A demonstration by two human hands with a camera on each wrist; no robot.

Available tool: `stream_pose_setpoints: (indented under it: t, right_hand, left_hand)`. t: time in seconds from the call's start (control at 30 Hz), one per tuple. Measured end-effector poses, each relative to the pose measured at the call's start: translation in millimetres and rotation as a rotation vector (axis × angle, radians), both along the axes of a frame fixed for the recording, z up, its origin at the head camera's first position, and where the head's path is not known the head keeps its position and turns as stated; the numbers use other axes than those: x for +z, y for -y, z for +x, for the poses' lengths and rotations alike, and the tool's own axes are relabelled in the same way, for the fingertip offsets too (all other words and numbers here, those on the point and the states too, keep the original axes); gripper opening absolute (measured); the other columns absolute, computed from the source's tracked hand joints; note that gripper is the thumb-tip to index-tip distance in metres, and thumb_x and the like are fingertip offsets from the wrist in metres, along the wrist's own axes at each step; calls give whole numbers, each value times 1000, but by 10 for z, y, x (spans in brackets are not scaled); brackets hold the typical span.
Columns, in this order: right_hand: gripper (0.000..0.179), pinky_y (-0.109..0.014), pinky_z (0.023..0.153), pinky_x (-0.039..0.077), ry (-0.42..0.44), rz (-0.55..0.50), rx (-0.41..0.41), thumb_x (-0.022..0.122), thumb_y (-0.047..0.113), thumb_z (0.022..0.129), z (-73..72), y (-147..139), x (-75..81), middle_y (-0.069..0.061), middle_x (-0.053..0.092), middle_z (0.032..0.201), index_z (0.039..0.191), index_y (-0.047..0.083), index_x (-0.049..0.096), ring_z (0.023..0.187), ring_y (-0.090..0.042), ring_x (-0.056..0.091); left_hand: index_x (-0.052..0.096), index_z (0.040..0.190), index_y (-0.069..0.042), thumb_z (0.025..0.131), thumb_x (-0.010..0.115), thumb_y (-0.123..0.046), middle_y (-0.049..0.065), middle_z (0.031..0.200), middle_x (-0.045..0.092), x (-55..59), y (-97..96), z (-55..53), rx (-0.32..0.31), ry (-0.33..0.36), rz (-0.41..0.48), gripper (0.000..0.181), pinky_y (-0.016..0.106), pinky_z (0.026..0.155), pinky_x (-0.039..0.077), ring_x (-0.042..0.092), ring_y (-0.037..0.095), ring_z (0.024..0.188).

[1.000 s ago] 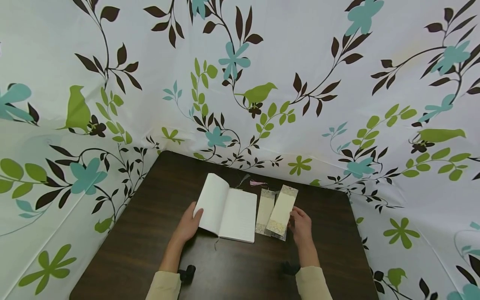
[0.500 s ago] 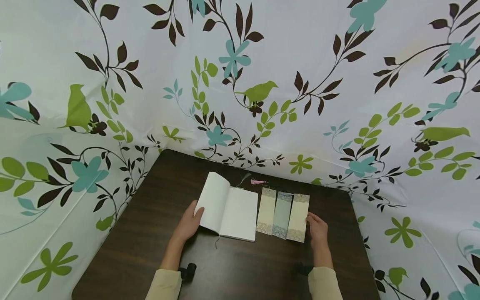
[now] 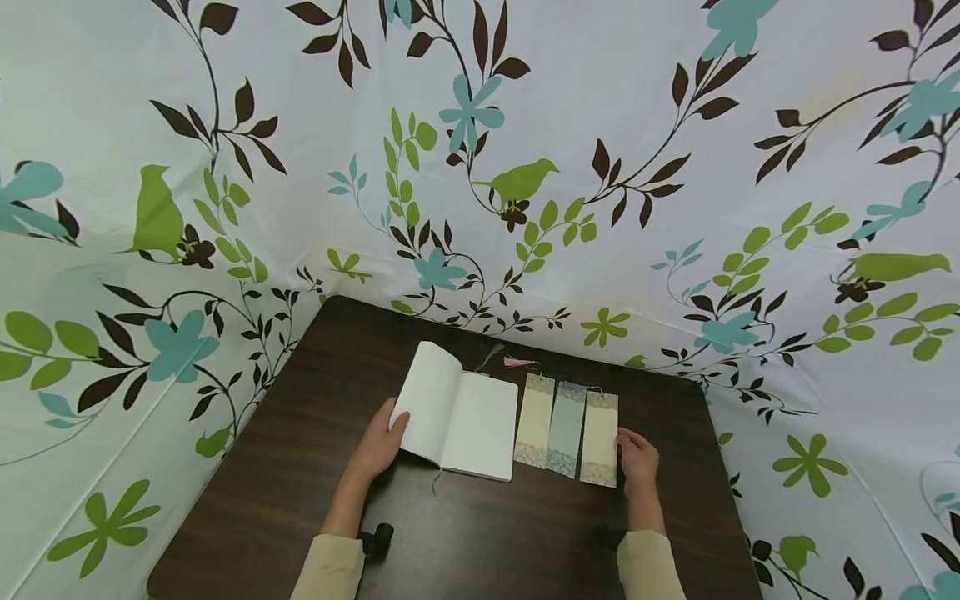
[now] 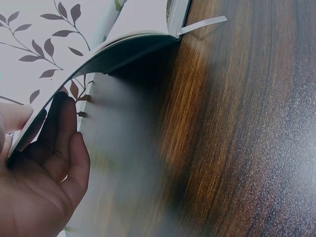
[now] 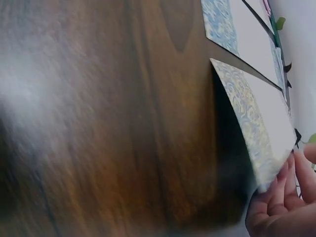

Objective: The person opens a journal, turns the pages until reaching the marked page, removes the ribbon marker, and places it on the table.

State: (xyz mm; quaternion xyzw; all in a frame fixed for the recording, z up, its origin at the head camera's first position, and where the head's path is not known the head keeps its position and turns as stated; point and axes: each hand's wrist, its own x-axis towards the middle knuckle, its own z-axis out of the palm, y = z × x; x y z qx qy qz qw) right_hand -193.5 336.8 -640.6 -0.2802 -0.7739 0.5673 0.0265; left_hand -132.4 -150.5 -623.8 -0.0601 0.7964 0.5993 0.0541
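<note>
An open notebook [image 3: 482, 425] with blank white pages lies on the table. My left hand [image 3: 377, 442] grips its raised left side, thumb on the page and fingers under the dark cover [image 4: 133, 55]. To the notebook's right, three bookmarks stand in a row: a cream one [image 3: 535, 421], a blue-grey one [image 3: 567, 429] and another cream one [image 3: 600, 439], all with patterned bands at the ends. My right hand [image 3: 639, 457] pinches the right edge of the last one. In the right wrist view that bookmark [image 5: 254, 113] is tilted, its pinched side lifted off the table.
Behind the notebook lie a dark tassel [image 3: 491, 354] and a pink tassel [image 3: 517, 362]. A ribbon marker [image 4: 205, 23] sticks out from the notebook's spine. The dark wooden table [image 3: 465, 533] meets a leaf-and-bird patterned cloth [image 3: 600, 250] at its back edge.
The right hand has moved right with a bookmark, spreading the overlapped bookmarks into a row and uncovering the blue-grey one. The left hand stays on the notebook.
</note>
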Motion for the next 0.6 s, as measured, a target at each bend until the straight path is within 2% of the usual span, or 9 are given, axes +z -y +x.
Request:
stream_pose_setpoints:
  t: [0.17, 0.3, 0.47, 0.6]
  right_hand:
    - [43, -37, 94, 43, -46, 27, -1, 47, 20, 115, 25, 96, -3, -29, 54, 148, 145, -8, 58, 125, -35, 52]
    - [39, -35, 89, 44, -95, 100, 32, 49, 21, 114, 26, 271, 12, -29, 61, 137, 137, -7, 64, 116, -30, 57]
    - [34, -30, 80, 47, -141, 194, 155, 54, 22, 114, 78, 618, 26, -24, 68, 131, 131, -2, 71, 106, -25, 61]
    - [32, -36, 79, 51, -182, 258, 291, 56, 24, 114, 173, 938, 41, -18, 70, 128, 131, 2, 72, 108, -28, 63]
  left_hand:
    - [47, 152, -1, 118, 46, -24, 20, 142, 62, 6, 4, 5, -1, -6, 3, 42, 55, 109, 46, 60, 34, 129]
    - [47, 153, 0, 118, 46, -24, 21, 140, 63, 32, 3, 18, 1, -13, 10, 43, 53, 106, 48, 61, 34, 126]
    - [46, 153, 0, 118, 45, -23, 21, 138, 64, 24, 3, 12, 3, -11, 8, 42, 51, 104, 48, 63, 34, 123]
    - [46, 154, -1, 118, 46, -24, 21, 140, 63, 2, -6, 0, 6, 2, 2, 42, 52, 106, 48, 62, 34, 126]
